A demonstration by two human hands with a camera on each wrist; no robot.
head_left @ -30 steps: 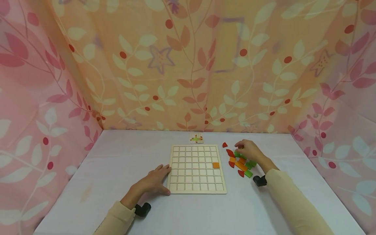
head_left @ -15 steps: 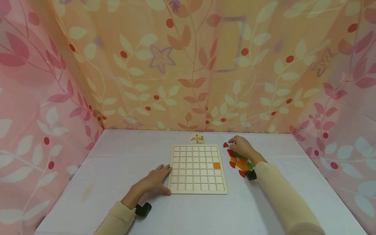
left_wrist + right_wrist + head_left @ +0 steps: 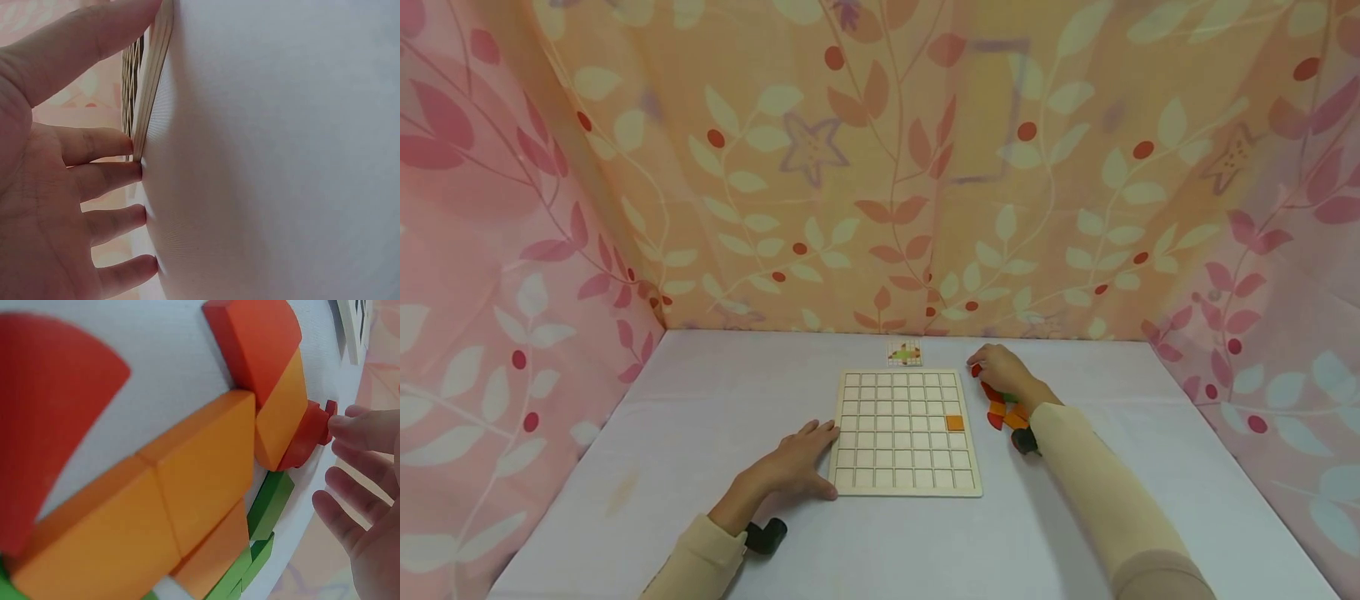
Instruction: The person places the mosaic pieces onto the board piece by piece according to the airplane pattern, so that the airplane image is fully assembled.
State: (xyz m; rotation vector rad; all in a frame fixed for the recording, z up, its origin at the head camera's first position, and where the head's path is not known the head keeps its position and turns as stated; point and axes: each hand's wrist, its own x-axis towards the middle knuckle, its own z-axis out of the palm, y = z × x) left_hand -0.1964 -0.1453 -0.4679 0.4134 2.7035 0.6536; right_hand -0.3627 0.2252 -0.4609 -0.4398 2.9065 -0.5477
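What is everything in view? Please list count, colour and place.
Square wooden grid board: 1, pale, central
Small square piece: 1, orange, on board
Loose flat blocks: number unclear, red/orange/green, right of board
Square picture card: 1, multicoloured, beyond board
Cloth-covered table: 1, white, underneath
Leafy fabric: count unclear, orange/pink, surrounding
Wrist cameras: 2, black, beside hands
Sleeves: 2, beige, foreground
Left hand: 1, board's left edge
Right hand: 1, at the blocks
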